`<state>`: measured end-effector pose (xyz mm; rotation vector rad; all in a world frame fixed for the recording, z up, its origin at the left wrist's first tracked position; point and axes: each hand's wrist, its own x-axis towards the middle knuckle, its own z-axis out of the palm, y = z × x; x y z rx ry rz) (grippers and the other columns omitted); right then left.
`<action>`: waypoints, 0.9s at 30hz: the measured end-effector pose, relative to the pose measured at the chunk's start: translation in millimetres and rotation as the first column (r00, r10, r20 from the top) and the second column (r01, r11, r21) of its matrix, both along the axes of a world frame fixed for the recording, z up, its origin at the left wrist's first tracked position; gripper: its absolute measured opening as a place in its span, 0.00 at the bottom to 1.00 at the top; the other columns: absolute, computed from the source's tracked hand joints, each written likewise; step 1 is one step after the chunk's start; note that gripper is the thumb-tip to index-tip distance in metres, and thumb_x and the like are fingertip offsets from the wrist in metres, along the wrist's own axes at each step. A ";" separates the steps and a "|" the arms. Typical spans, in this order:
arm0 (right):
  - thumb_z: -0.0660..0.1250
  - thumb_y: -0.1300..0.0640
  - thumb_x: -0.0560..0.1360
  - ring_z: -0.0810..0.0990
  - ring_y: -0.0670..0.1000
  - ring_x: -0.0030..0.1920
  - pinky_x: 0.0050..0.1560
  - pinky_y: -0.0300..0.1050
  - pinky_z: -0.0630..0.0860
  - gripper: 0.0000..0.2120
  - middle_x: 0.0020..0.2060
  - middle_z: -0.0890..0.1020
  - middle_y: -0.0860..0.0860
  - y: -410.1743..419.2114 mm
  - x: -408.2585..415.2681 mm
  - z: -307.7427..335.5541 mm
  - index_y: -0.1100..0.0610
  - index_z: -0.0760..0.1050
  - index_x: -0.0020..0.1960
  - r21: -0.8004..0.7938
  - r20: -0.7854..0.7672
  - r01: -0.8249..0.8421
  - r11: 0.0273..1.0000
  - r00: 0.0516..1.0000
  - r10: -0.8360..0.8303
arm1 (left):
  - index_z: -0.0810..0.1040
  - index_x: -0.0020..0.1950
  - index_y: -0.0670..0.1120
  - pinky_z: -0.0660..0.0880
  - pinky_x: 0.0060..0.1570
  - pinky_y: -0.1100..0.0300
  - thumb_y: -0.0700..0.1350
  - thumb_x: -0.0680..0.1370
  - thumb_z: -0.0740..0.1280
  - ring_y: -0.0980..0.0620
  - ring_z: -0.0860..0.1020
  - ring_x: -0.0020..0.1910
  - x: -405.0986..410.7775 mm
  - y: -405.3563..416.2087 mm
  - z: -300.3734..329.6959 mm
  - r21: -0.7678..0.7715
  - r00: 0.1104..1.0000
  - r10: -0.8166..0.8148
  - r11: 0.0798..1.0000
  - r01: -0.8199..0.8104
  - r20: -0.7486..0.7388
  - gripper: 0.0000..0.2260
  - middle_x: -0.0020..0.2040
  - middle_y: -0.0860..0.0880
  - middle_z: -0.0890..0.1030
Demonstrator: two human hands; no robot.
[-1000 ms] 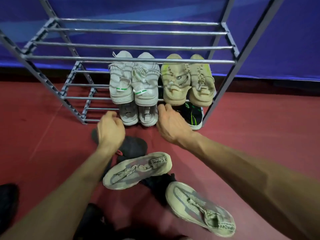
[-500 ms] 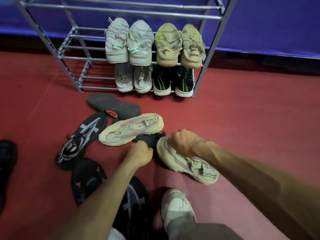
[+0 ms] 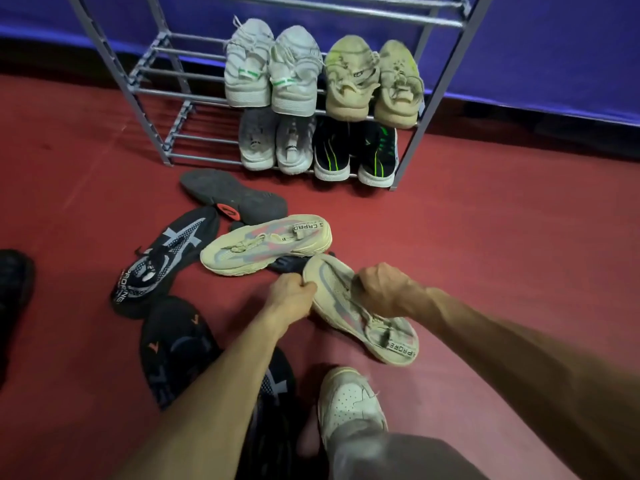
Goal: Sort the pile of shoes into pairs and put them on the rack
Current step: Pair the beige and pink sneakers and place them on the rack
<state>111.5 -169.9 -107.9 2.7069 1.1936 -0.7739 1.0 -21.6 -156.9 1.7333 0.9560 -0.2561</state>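
Note:
A grey metal rack (image 3: 412,152) holds a white pair (image 3: 272,67) and a tan pair (image 3: 374,81) on one shelf, a pale grey pair (image 3: 275,143) and a black-and-green pair (image 3: 355,152) below. On the red floor lies a beige sneaker (image 3: 266,244). Its mate (image 3: 374,327) is gripped by both hands: my left hand (image 3: 292,294) on the toe, my right hand (image 3: 384,289) on the upper. Black shoes lie at the left: one upside down (image 3: 232,195), one with a white cross (image 3: 166,261), another (image 3: 173,344) nearer me.
A blue fabric wall (image 3: 554,46) stands behind the rack. The rack's left half (image 3: 173,98) carries no shoes. My own white-shoed foot (image 3: 349,403) is at the bottom centre. A dark shoe (image 3: 14,282) sits at the left edge.
My hands drew back from the rack's bottom shelf to the floor pile and closed on the nearer beige sneaker. The view tilted downward, revealing more black shoes.

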 end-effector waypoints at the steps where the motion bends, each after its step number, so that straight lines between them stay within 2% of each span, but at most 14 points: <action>1: 0.53 0.50 0.79 0.81 0.61 0.44 0.44 0.51 0.77 0.18 0.48 0.81 0.63 5.8 -0.4 0.9 0.62 0.74 0.51 0.021 -0.011 0.023 1.000 1.000 -0.023 | 0.76 0.37 0.41 0.81 0.47 0.43 0.50 0.67 0.63 0.37 0.83 0.46 0.2 8.9 0.6 0.026 0.999 0.018 0.999 -0.018 0.027 0.12 0.45 0.34 0.82; 3: 0.54 0.51 0.79 0.81 0.62 0.50 0.48 0.51 0.76 0.17 0.52 0.80 0.64 20.6 -4.6 6.5 0.63 0.72 0.56 0.022 -0.019 0.027 0.999 0.999 -0.026 | 0.76 0.37 0.43 0.82 0.46 0.46 0.46 0.74 0.64 0.40 0.83 0.40 -4.9 25.3 18.0 -0.004 0.995 0.082 0.997 -0.082 0.051 0.09 0.44 0.35 0.82; 6: 0.57 0.52 0.79 0.77 0.62 0.59 0.56 0.50 0.73 0.20 0.60 0.77 0.62 50.0 -13.8 18.7 0.65 0.69 0.63 -0.053 -0.038 -0.022 0.998 0.999 0.020 | 0.78 0.51 0.38 0.81 0.43 0.55 0.42 0.79 0.63 0.46 0.82 0.37 -16.7 53.8 27.8 -0.155 0.971 0.229 0.964 -0.218 0.061 0.08 0.43 0.36 0.82; 9: 0.59 0.51 0.79 0.76 0.62 0.60 0.59 0.50 0.73 0.21 0.61 0.76 0.60 79.3 -20.4 24.5 0.65 0.68 0.65 -0.106 0.020 -0.092 0.990 0.995 0.094 | 0.75 0.59 0.37 0.81 0.37 0.61 0.42 0.80 0.63 0.45 0.81 0.39 -32.8 69.7 29.1 -0.252 0.944 0.323 0.920 -0.300 0.058 0.11 0.43 0.37 0.82; 12: 0.61 0.53 0.77 0.77 0.61 0.57 0.53 0.48 0.74 0.18 0.59 0.78 0.60 103.2 -25.7 26.0 0.63 0.71 0.62 -0.090 0.051 -0.136 0.987 0.989 0.141 | 0.76 0.60 0.35 0.82 0.41 0.58 0.45 0.80 0.64 0.43 0.81 0.45 -47.3 82.6 33.0 -0.251 0.887 0.454 0.871 -0.422 0.085 0.15 0.49 0.35 0.81; 15: 0.60 0.55 0.78 0.78 0.62 0.55 0.49 0.48 0.72 0.15 0.55 0.80 0.61 125.8 -35.8 25.1 0.64 0.75 0.58 0.023 -0.059 -0.111 0.994 0.992 0.112 | 0.77 0.57 0.37 0.80 0.50 0.50 0.52 0.79 0.65 0.42 0.82 0.50 -68.9 102.4 43.3 -0.347 0.802 0.583 0.784 -0.515 0.127 0.18 0.49 0.38 0.82; 17: 0.59 0.54 0.79 0.78 0.62 0.56 0.49 0.48 0.72 0.14 0.54 0.80 0.61 143.0 -45.3 21.5 0.62 0.75 0.58 0.146 -0.129 -0.010 0.989 0.991 0.029 | 0.77 0.54 0.39 0.80 0.48 0.50 0.56 0.76 0.67 0.43 0.82 0.49 -81.8 108.5 49.1 -0.388 0.864 0.501 0.808 -0.444 0.053 0.20 0.49 0.40 0.82; 20: 0.59 0.56 0.78 0.79 0.62 0.55 0.54 0.50 0.74 0.11 0.52 0.81 0.61 172.6 -56.0 20.1 0.60 0.77 0.52 0.248 -0.285 0.127 0.961 0.957 -0.053 | 0.80 0.54 0.40 0.81 0.47 0.53 0.51 0.76 0.69 0.49 0.84 0.45 -92.4 101.0 46.2 -0.323 0.947 0.319 0.893 -0.312 -0.034 0.16 0.45 0.44 0.85; 22: 0.60 0.55 0.78 0.81 0.61 0.52 0.56 0.53 0.77 0.10 0.47 0.82 0.60 188.5 -50.8 19.5 0.58 0.78 0.47 0.287 -0.454 0.228 0.930 0.888 -0.078 | 0.82 0.54 0.39 0.81 0.51 0.51 0.47 0.76 0.67 0.48 0.85 0.45 -96.2 102.0 40.7 -0.269 0.930 0.367 0.894 -0.359 -0.021 0.14 0.44 0.44 0.86; 23: 0.59 0.54 0.78 0.81 0.60 0.52 0.57 0.53 0.77 0.11 0.48 0.82 0.59 193.5 -41.9 16.4 0.58 0.79 0.50 0.294 -0.474 0.250 0.923 0.876 -0.087 | 0.82 0.54 0.38 0.81 0.51 0.50 0.46 0.76 0.67 0.46 0.85 0.45 -99.6 104.5 39.7 -0.264 0.916 0.401 0.882 -0.392 -0.020 0.13 0.44 0.43 0.86; 24: 0.59 0.52 0.78 0.80 0.60 0.54 0.57 0.51 0.76 0.13 0.51 0.82 0.59 197.1 -29.1 14.8 0.59 0.78 0.54 0.278 -0.384 0.179 0.944 0.921 -0.061 | 0.82 0.53 0.38 0.81 0.50 0.50 0.46 0.76 0.66 0.45 0.85 0.45 -104.6 107.6 40.7 -0.261 0.900 0.435 0.865 -0.428 -0.031 0.12 0.44 0.42 0.86; 25: 0.60 0.50 0.78 0.78 0.61 0.57 0.57 0.50 0.73 0.16 0.56 0.80 0.59 198.2 -16.1 13.3 0.60 0.76 0.58 0.218 -0.197 0.067 0.974 0.980 -0.023 | 0.82 0.52 0.39 0.82 0.49 0.49 0.45 0.76 0.66 0.45 0.85 0.44 -108.8 111.2 40.1 -0.248 0.884 0.465 0.853 -0.460 -0.042 0.12 0.44 0.42 0.86; 26: 0.61 0.47 0.77 0.75 0.62 0.60 0.59 0.50 0.71 0.21 0.59 0.77 0.60 196.3 -1.4 9.3 0.61 0.72 0.62 0.117 0.011 -0.034 0.993 0.999 0.033 | 0.82 0.51 0.39 0.82 0.48 0.49 0.45 0.77 0.66 0.44 0.85 0.43 -112.7 114.2 39.8 -0.229 0.874 0.483 0.846 -0.482 -0.054 0.11 0.44 0.42 0.86; 27: 0.61 0.44 0.76 0.71 0.63 0.63 0.61 0.52 0.69 0.25 0.62 0.73 0.60 191.4 10.3 7.3 0.61 0.68 0.65 0.004 0.132 -0.073 0.997 0.989 0.072 | 0.82 0.50 0.40 0.82 0.47 0.49 0.44 0.77 0.65 0.44 0.84 0.42 -115.7 115.9 37.7 -0.205 0.867 0.495 0.843 -0.497 -0.064 0.10 0.44 0.42 0.85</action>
